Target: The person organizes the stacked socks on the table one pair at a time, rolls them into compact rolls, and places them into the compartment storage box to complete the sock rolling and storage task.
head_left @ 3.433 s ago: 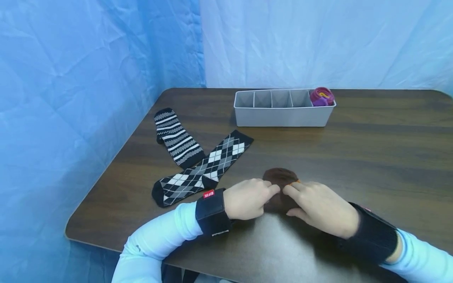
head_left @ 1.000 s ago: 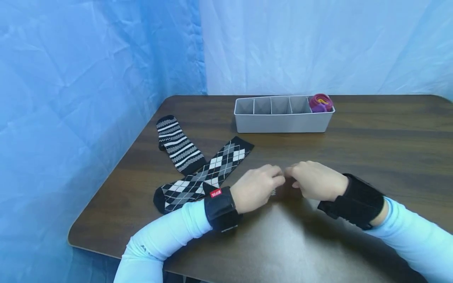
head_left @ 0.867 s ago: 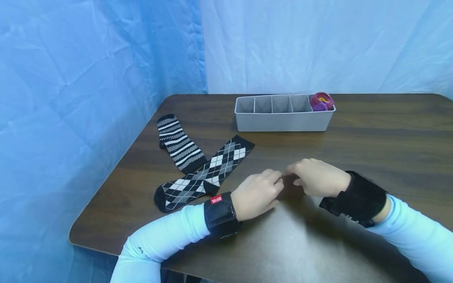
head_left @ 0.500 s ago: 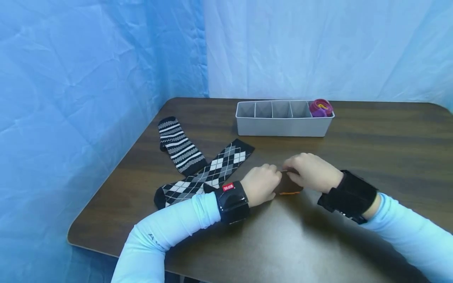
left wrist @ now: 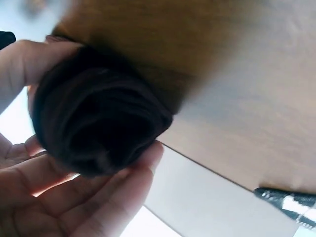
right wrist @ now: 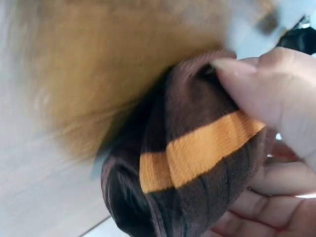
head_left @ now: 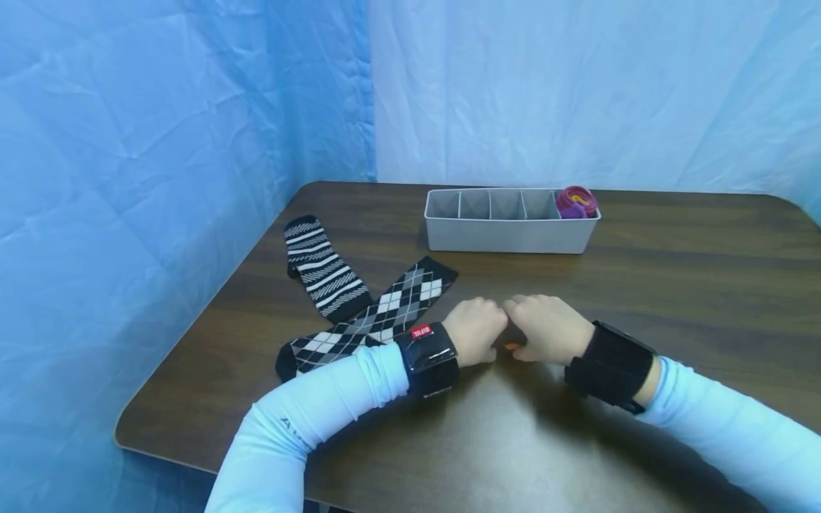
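A dark brown sock with an orange stripe (right wrist: 197,153), rolled into a bundle, sits between my two hands. The left wrist view shows the coiled end of this sock (left wrist: 103,121), with my left thumb on one side and the fingers curled under the other. My left hand (head_left: 476,331) grips the roll from the left. From the right, my right hand (head_left: 551,329) holds it, thumb pressed at the folded edge above the stripe. In the head view the knuckles of both hands nearly meet and hide most of the bundle; only a speck of orange shows.
A black-and-white striped sock (head_left: 326,271) and an argyle sock (head_left: 400,299) lie to the left on the wooden table (head_left: 673,285). Behind stands a grey divided box (head_left: 507,235), its rightmost compartment holding a rolled pink and purple sock (head_left: 577,201). Blue sheets hang around.
The brown sock was under both hands on the table earlier; now it is a bundle gripped between them. Over the last half second the hands drew together, hiding most of the orange stripe.
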{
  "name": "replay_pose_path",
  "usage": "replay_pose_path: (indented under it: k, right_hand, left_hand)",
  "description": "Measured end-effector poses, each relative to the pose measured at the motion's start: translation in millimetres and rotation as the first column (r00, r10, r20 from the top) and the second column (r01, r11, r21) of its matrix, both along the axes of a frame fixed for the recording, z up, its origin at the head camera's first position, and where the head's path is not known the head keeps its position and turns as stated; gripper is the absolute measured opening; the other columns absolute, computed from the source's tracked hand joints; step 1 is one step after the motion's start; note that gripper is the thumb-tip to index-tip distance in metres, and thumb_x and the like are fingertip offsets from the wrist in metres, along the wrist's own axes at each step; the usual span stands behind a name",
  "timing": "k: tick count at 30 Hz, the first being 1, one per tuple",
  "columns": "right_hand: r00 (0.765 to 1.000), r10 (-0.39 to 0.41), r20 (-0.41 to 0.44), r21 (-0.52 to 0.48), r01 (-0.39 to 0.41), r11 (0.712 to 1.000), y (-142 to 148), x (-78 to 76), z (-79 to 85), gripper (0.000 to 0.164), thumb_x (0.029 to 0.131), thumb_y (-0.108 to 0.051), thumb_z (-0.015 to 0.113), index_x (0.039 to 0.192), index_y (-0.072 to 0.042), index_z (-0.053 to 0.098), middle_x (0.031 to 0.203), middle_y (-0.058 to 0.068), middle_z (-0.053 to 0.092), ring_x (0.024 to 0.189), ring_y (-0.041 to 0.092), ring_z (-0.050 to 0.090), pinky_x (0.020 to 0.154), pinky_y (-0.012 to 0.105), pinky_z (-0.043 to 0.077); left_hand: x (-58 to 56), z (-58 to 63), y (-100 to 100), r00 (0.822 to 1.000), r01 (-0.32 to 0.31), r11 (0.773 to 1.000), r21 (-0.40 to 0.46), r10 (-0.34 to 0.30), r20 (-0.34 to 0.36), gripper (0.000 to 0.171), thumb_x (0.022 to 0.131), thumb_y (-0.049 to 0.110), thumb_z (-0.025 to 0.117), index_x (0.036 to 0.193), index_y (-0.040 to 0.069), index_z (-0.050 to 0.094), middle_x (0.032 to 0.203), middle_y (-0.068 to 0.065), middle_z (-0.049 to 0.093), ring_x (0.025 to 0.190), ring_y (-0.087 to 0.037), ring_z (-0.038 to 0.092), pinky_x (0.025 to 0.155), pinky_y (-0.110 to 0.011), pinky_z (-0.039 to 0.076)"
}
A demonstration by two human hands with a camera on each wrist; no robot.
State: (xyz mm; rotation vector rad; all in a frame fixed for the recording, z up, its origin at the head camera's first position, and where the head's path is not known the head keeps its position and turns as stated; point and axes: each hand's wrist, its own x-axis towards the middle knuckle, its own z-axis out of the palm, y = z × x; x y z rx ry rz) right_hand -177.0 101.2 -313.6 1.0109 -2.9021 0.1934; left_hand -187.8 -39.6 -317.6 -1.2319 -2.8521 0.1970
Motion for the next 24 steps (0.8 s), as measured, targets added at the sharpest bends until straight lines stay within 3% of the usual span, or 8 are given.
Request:
replay_pose_path:
  k: [5, 11, 15, 17, 19, 22, 24]
  right_hand:
    - [0.991, -0.039, 0.124, 0.032, 0.035, 0.999, 1.3, -10.2, 3.1, 0.048, 0.056, -0.029, 0.077, 0.092, -0.004, 0.058, 0.079, 0.004, 0.061, 0.066, 0.013, 0.05, 0.066, 0.032, 0.046]
    - [0.981, -0.051, 0.186, 0.026, 0.047, 0.999, 3.5, -17.1, 2.6, 0.046, 0.057, -0.024, 0.076, 0.095, -0.004, 0.058, 0.077, 0.001, 0.059, 0.065, 0.012, 0.048, 0.062, 0.029, 0.043]
    - [0.985, -0.026, 0.169, 0.002, 0.026, 1.0, 6.2, -21.7, 4.1, 0.041, 0.059, -0.017, 0.074, 0.095, -0.005, 0.059, 0.077, 0.0, 0.06, 0.065, 0.012, 0.049, 0.063, 0.029, 0.045]
    - [0.989, 0.009, 0.149, -0.038, -0.004, 0.999, 10.3, -25.0, 8.9, 0.038, 0.06, -0.015, 0.072, 0.095, -0.006, 0.059, 0.079, 0.0, 0.061, 0.066, 0.01, 0.051, 0.065, 0.03, 0.046]
    - [0.991, 0.055, 0.122, -0.099, -0.043, 0.994, 15.8, -29.3, 17.1, 0.036, 0.063, -0.015, 0.071, 0.096, -0.007, 0.06, 0.08, -0.001, 0.062, 0.066, 0.008, 0.052, 0.065, 0.029, 0.046]
    - [0.992, 0.112, 0.057, -0.198, -0.098, 0.975, 24.4, -37.8, 32.0, 0.03, 0.065, -0.015, 0.069, 0.093, -0.008, 0.061, 0.078, -0.002, 0.062, 0.063, 0.006, 0.052, 0.062, 0.026, 0.045]
    - [0.992, 0.123, 0.007, -0.232, -0.118, 0.965, 29.0, -44.5, 42.5, 0.029, 0.067, -0.017, 0.069, 0.094, -0.008, 0.062, 0.079, -0.001, 0.062, 0.063, 0.006, 0.052, 0.061, 0.025, 0.045]
  left_hand:
    - [-10.4, 0.6, 0.9, 0.999, -0.011, 1.0, 0.003, 0.011, 0.053, 0.03, 0.068, 0.025, 0.069, 0.094, 0.013, 0.061, 0.086, 0.002, 0.064, 0.076, -0.01, 0.059, 0.064, -0.021, 0.046]
    - [-25.4, 5.2, 0.0, 0.977, -0.065, 0.997, 0.048, 0.054, 0.205, 0.03, 0.069, 0.022, 0.069, 0.097, 0.014, 0.059, 0.089, 0.002, 0.063, 0.078, -0.009, 0.058, 0.064, -0.02, 0.044]
    - [-35.4, 11.4, -6.0, 0.936, -0.095, 0.987, 0.132, 0.043, 0.35, 0.031, 0.07, 0.019, 0.067, 0.1, 0.013, 0.06, 0.088, 0.002, 0.063, 0.074, -0.008, 0.056, 0.061, -0.018, 0.042]
    - [-40.4, 16.5, -11.3, 0.91, -0.107, 0.973, 0.204, 0.013, 0.415, 0.029, 0.071, 0.019, 0.066, 0.099, 0.01, 0.061, 0.086, 0.001, 0.063, 0.07, -0.008, 0.056, 0.059, -0.017, 0.042]
    - [-45.2, 23.8, -17.0, 0.896, -0.106, 0.954, 0.28, -0.031, 0.444, 0.026, 0.072, 0.019, 0.065, 0.096, 0.009, 0.063, 0.082, 0.0, 0.063, 0.067, -0.008, 0.055, 0.058, -0.016, 0.042]
    - [-53.6, 36.0, -23.8, 0.901, -0.087, 0.92, 0.383, -0.091, 0.424, 0.025, 0.073, 0.019, 0.064, 0.095, 0.008, 0.063, 0.081, -0.001, 0.063, 0.064, -0.008, 0.055, 0.057, -0.016, 0.042]
    - [-59.4, 45.0, -25.7, 0.919, -0.084, 0.898, 0.432, -0.098, 0.382, 0.027, 0.073, 0.021, 0.064, 0.097, 0.01, 0.062, 0.084, -0.001, 0.063, 0.066, -0.008, 0.054, 0.059, -0.017, 0.041]
